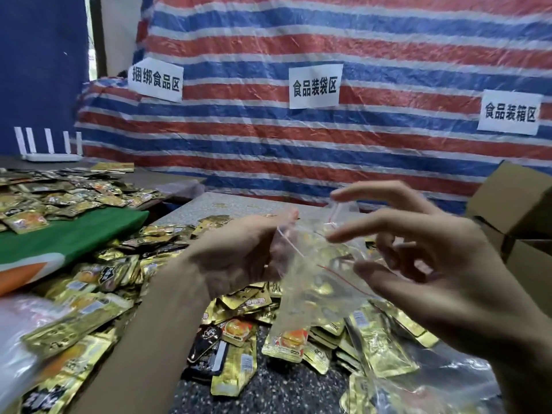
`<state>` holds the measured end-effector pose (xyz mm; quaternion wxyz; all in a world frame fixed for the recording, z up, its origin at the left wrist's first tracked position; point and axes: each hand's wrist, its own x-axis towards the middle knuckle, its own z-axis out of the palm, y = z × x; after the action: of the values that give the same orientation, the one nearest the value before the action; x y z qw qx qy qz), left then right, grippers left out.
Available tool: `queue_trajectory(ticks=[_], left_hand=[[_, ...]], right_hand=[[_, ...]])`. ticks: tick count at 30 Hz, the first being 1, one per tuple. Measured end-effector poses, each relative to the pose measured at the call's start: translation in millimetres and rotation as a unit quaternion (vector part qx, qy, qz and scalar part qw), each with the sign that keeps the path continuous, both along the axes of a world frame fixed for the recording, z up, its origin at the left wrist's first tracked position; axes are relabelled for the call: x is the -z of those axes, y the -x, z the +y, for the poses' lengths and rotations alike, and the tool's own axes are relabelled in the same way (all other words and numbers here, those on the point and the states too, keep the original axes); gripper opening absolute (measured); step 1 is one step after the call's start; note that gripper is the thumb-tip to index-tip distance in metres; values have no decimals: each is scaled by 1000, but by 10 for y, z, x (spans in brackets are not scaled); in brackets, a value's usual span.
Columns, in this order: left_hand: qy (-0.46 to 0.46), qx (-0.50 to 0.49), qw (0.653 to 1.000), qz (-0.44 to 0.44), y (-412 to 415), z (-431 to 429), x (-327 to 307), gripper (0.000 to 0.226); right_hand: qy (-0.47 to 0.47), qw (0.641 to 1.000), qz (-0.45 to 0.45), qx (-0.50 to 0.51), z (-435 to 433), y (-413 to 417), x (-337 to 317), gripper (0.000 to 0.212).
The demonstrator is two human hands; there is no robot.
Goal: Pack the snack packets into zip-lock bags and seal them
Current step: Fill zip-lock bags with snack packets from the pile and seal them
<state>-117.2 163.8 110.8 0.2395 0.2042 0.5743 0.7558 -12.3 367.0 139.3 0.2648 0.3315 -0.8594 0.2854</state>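
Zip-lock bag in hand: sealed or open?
Open. The zip-lock bag has its red zip strips running apart at the mouth, unjoined; the left hand holds one edge, right hand spread beside it.

One head view, wide-angle, facing forward and down. Left hand (239,258) and right hand (448,264) close, mid-frame; table (265,392) below, tarp (358,150) fills upper half.

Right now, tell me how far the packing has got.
Done: the bag holds at least one packet at its bottom. In hand: the left hand pinches the bag's mouth, and the right hand is spread open beside it; the red zip looks unsealed. Left: heaps of loose packets cover the table, and this bag needs sealing.
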Motion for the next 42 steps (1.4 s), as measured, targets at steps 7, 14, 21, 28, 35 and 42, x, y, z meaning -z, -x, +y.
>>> queue_trajectory(ticks=[7, 14, 21, 28, 35, 42], left_hand=[[-111, 68, 984, -122, 141, -6, 95, 29], [65, -94, 993, -19, 450, 31, 355, 40], [340, -354, 839, 235, 1072, 401, 912, 13], [524, -333, 669, 409, 1746, 830, 990, 66], [456, -379, 708, 383, 1724, 885, 1010, 41], [190, -429, 834, 291, 967, 456, 459, 15]], right_hand=[[-67, 983, -160, -62, -28, 16, -10, 43], [-80, 981, -175, -5, 19, 57, -6, 15], [-113, 958, -258, 61, 96, 181, 28, 16], [-113, 955, -267, 69, 113, 224, 31, 16], [-107, 955, -267, 66, 147, 273, 63, 16], [-99, 956, -268, 63, 101, 302, 112, 5]])
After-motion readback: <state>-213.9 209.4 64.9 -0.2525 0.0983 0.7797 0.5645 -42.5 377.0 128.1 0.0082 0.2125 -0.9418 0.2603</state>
